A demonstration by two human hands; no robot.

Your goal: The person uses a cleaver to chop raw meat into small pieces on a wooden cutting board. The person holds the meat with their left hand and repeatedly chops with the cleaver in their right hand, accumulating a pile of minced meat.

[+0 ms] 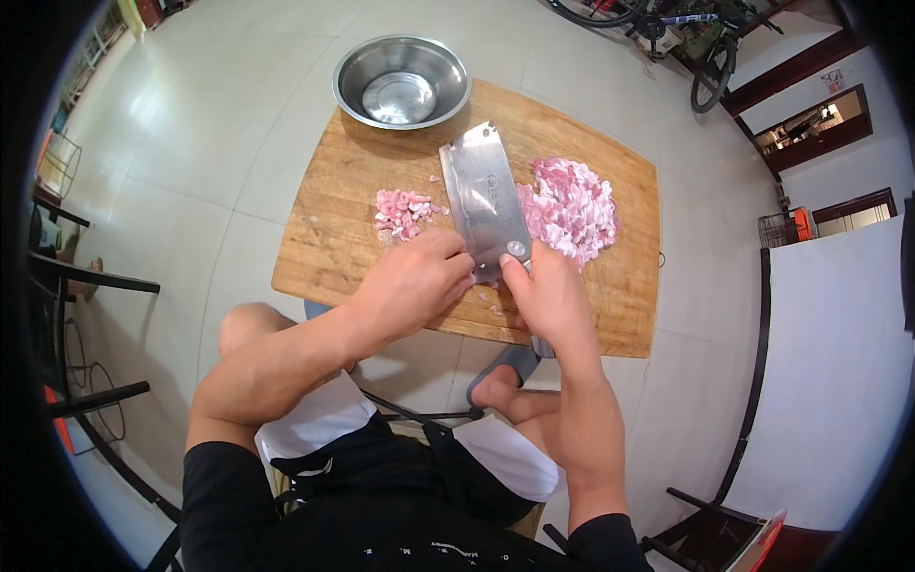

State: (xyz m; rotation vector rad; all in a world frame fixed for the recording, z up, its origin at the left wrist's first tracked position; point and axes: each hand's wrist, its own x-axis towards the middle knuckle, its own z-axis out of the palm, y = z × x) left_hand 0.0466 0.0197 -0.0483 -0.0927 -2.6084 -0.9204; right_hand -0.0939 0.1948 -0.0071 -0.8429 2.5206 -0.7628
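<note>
My right hand (553,294) is wrapped round the handle of a broad metal cleaver (488,195), whose blade points away from me over the wooden cutting board (324,205). Against the blade's left side, near its heel, my left hand (416,276) is closed with curled fingers on a bit of pale pink meat, mostly hidden under the fingertips. Left of the blade lies a small heap of diced meat (404,212). A larger pile of sliced pink and white meat (572,212) spreads to its right. Small scraps lie near the board's front edge.
A steel bowl (454,88) with nothing in it stands at the board's far left corner. My knees and a slippered foot (505,374) are below the near edge. Black-framed chairs (95,276) stand at the left; a bicycle (667,29) is at the far right.
</note>
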